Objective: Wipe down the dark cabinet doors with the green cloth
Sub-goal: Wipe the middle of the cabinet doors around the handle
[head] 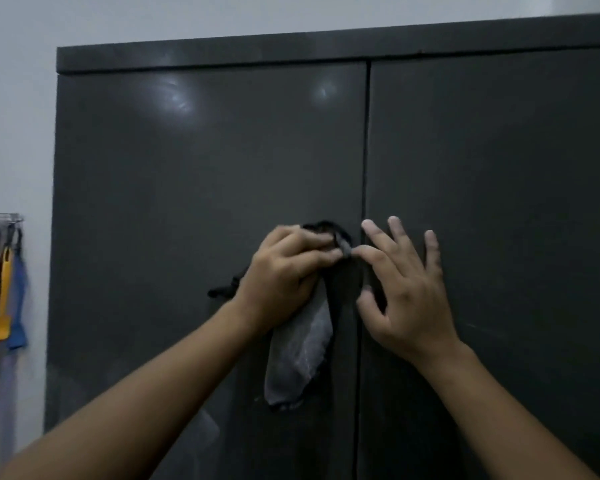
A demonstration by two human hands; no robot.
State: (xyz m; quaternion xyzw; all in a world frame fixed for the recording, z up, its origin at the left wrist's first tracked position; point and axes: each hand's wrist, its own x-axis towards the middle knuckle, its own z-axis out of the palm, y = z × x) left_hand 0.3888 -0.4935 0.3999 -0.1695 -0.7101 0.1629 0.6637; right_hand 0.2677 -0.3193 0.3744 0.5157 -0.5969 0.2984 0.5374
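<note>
the fingers (305, 252) of my left hand (281, 275) are curled tight round a bunch of the cloth (300, 351), held up against the left door (205, 168) just left of the seam (364, 150) between the two dark cabinet doors. the rest of the cloth hangs down below my palm, left of the seam, and looks grey in this dim light. my right hand (409, 296) is spread just right of the seam, over the right door (499, 168), fingers mostly straight and apart, gripping nothing. its forefinger tip reaches across the seam and touches the cloth's bunched end. far left of the seam, past the cabinet's edge, a yellow tool (2, 296) and a blue tool (18, 306) hang from a rack (0, 218) by the pale wall (14, 98).
</note>
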